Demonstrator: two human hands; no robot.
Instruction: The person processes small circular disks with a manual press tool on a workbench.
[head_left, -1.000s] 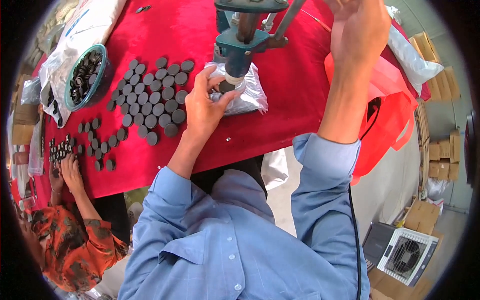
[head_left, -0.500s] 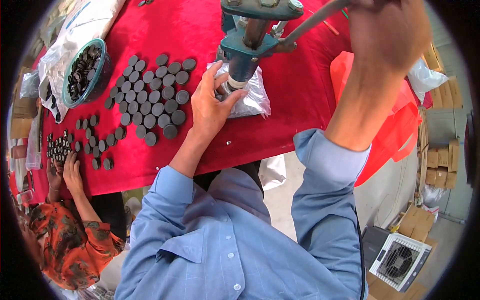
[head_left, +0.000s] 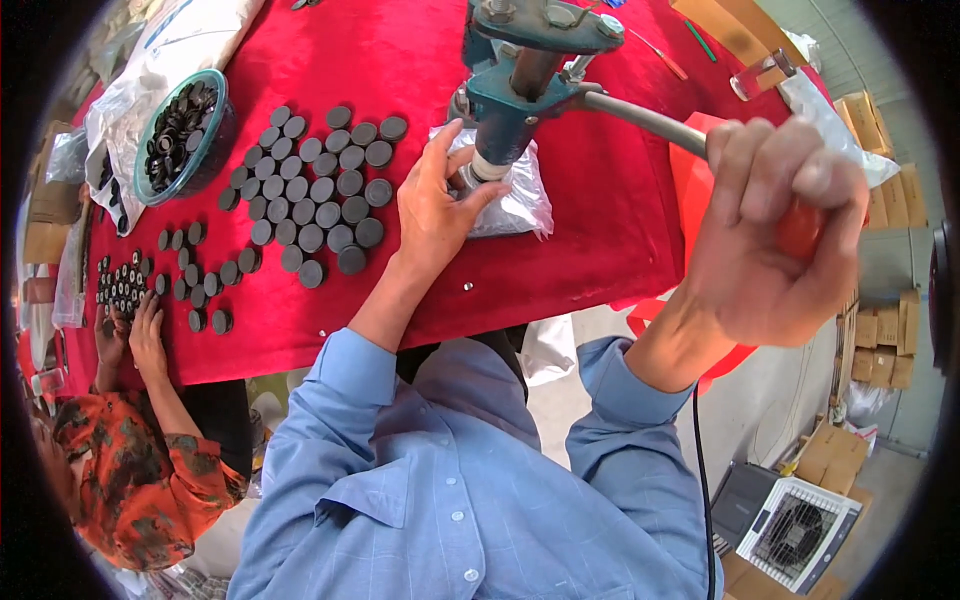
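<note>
A dark green hand press (head_left: pixel 515 95) stands at the table's far middle, its ram ending in a whitish tip over a clear plastic bag (head_left: pixel 525 205). My left hand (head_left: pixel 437 205) curves around the ram's tip, thumb on one side and fingers on the other. Whatever small piece it pinches there is mostly hidden. At the right, my right hand (head_left: pixel 775 235) is closed around the red grip (head_left: pixel 800 228) of the metal lever (head_left: pixel 645 122). Many black round caps (head_left: pixel 310 238) lie spread on the red cloth, left of my left hand.
A teal basin (head_left: pixel 218 135) of black parts stands at the far left beside a white sack (head_left: pixel 190 40). Another person's hands (head_left: pixel 148 335) touch small pieces at the table's left end. A screwdriver (head_left: pixel 660 55) and a jar (head_left: pixel 762 75) lie far right; a red bag (head_left: pixel 697 180) hangs nearby.
My right hand has brought the lever down and toward me, from high at the far right. My left hand stays at the ram's tip. The whole view has shifted slightly.
</note>
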